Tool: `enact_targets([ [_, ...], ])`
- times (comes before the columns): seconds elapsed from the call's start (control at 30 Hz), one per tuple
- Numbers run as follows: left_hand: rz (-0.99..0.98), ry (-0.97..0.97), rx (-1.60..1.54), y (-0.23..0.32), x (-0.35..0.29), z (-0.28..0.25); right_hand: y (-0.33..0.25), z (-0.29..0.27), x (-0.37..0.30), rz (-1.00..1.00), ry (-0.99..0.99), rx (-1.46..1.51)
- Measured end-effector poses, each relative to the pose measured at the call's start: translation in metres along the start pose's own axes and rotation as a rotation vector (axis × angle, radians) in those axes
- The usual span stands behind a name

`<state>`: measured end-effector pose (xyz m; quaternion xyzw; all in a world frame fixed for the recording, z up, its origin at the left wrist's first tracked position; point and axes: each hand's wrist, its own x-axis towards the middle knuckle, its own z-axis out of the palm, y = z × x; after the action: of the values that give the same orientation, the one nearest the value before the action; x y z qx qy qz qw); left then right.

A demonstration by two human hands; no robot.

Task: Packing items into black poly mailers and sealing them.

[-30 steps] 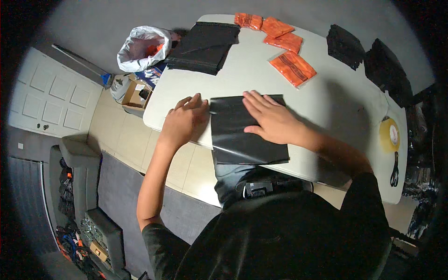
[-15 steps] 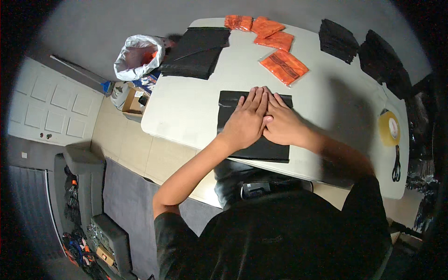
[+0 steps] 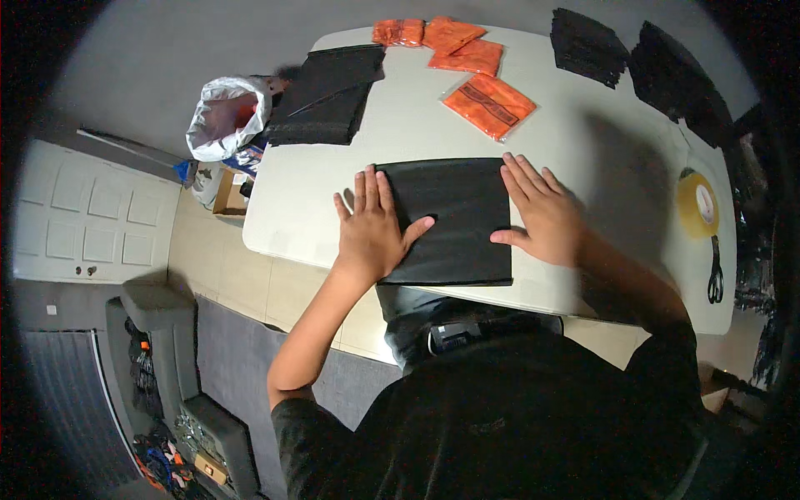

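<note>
A flat black bag-like sheet (image 3: 454, 217) lies on the white table near its front edge. My left hand (image 3: 371, 225) rests along its left side, fingers stretched away from me and thumb out over the black surface. Along the right side lies my right hand (image 3: 542, 208), also flat, with its fingertips at the far right corner and its thumb pointing inward. Neither hand grips anything. Beyond the sheet sits an orange item in a clear packet (image 3: 490, 107), with several more orange packets (image 3: 467, 57) behind it.
A stack of black sheets (image 3: 325, 104) lies at the far left of the table (image 3: 292, 208). Two black piles (image 3: 587, 46) are at the far right. Yellow tape (image 3: 698, 204) and black scissors (image 3: 715, 271) lie at the right edge. A white sack (image 3: 227, 121) stands beyond the left edge.
My hands were together over the sheet's far middle; now they are apart at its two sides. The fold seen along the sheet's far edge no longer shows. The view has shifted slightly.
</note>
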<state>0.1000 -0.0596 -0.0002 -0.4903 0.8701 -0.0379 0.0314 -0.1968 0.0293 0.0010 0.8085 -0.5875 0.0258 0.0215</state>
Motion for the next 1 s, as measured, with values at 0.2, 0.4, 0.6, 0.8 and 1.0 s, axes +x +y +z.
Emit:
enact_targets([
  [0.2,-0.061,0.011,0.063,-0.007,-0.007,-0.006,0.024,-0.014,0.021,0.131,-0.012,0.065],
  [0.4,-0.191,0.048,0.115,-0.016,-0.008,0.003,0.071,-0.01,0.116,0.014,0.347,0.308],
  [0.6,0.468,0.109,-0.434,0.031,-0.043,-0.032,0.102,0.039,0.18,-0.226,0.121,-0.142],
  [0.8,0.564,0.059,-0.588,0.044,-0.057,-0.027,0.099,0.032,0.175,-0.163,0.005,0.072],
  [1.0,0.662,0.094,-0.521,0.061,-0.062,-0.025,0.089,0.027,0.169,-0.126,0.026,0.065],
])
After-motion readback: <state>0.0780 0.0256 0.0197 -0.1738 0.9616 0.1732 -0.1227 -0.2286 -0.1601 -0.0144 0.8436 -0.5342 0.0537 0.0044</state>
